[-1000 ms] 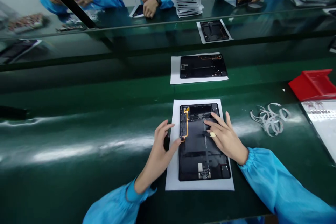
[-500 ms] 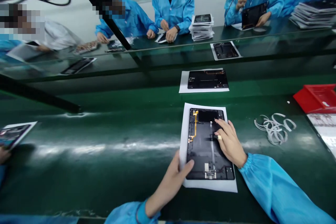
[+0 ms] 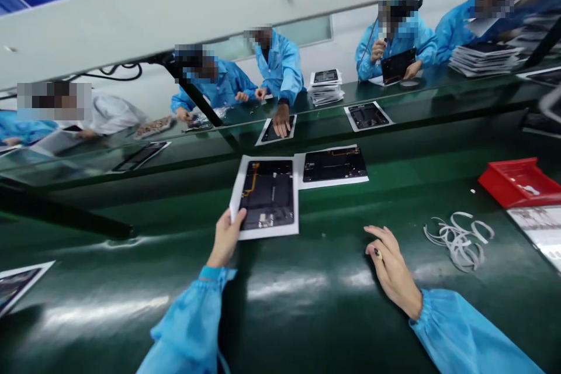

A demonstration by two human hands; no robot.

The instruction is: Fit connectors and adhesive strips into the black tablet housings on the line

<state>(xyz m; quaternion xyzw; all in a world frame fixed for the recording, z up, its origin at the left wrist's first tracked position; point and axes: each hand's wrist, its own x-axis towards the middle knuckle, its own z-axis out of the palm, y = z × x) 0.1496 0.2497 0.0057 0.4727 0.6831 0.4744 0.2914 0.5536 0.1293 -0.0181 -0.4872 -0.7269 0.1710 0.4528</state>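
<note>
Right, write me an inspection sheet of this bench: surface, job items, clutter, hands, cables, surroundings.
Surface: glossy green conveyor belt, with glare streaks.
Job items: tablet back panel on a white paper sheet, lifted off the belt; second panel on its own sheet beside it.
Clutter: curled white strips; red tray beyond them.
Hands: left hand grips the sheet's near edge; right hand open, off the sheet, nearest the strips.
Cables: orange flex cable on the held panel; loose on the near belt, nothing seen.
Surroundings: co-workers in blue smocks across the line; stacked panels.
</note>
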